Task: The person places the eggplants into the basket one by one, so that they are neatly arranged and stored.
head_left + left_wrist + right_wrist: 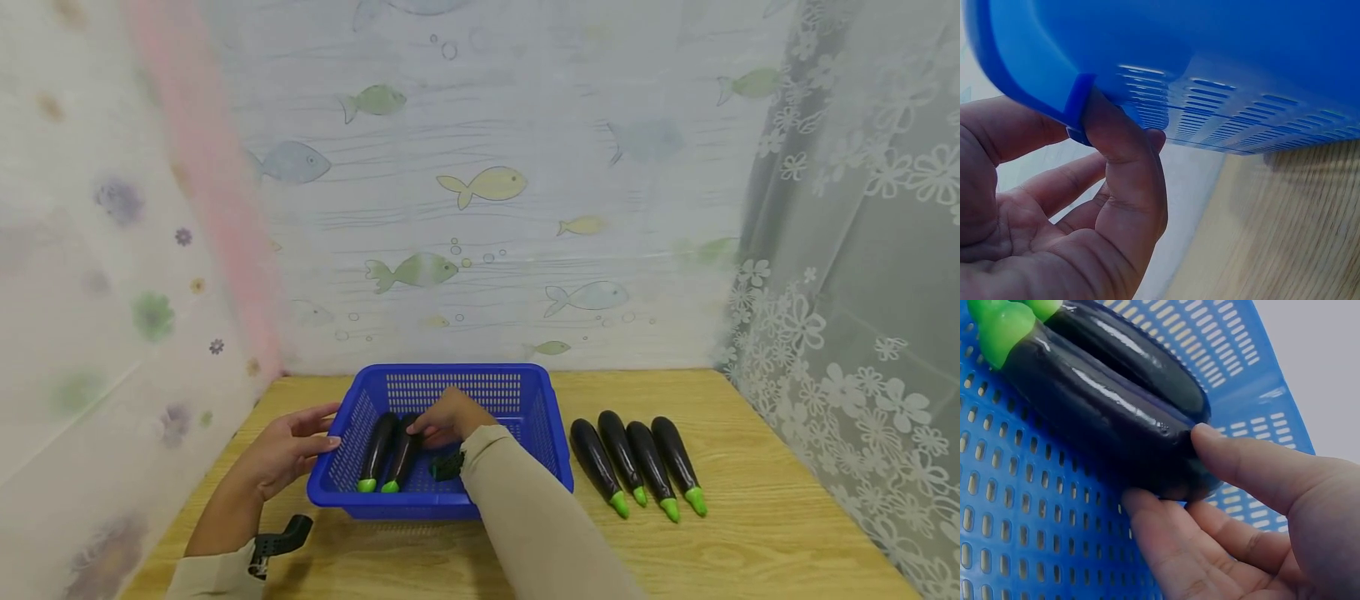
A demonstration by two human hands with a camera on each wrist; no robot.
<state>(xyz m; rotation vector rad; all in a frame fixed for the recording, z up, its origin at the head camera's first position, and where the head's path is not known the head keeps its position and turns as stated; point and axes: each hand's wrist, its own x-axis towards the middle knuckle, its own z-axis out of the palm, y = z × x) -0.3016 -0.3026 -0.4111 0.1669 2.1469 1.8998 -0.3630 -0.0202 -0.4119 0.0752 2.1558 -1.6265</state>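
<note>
A blue plastic basket (397,502) with slotted walls stands on the table. My left hand (281,454) holds its left rim, with thumb and curled fingers around the edge in the left wrist view (1129,181). Inside lie two dark purple eggplants with green stem ends, side by side: the left eggplant (378,448) and the right eggplant (403,460). My right hand (450,417) reaches into the basket and grips the rounded end of the right eggplant (1097,406). In the right wrist view the thumb (1229,447) rests on top and the fingers are at its lower side.
Several more eggplants (652,462) lie in a slanted row on the wooden table (780,500), right of the basket, stem ends toward me. Behind the table hangs a fish-printed curtain (480,225). Patterned sheets enclose the left and right sides.
</note>
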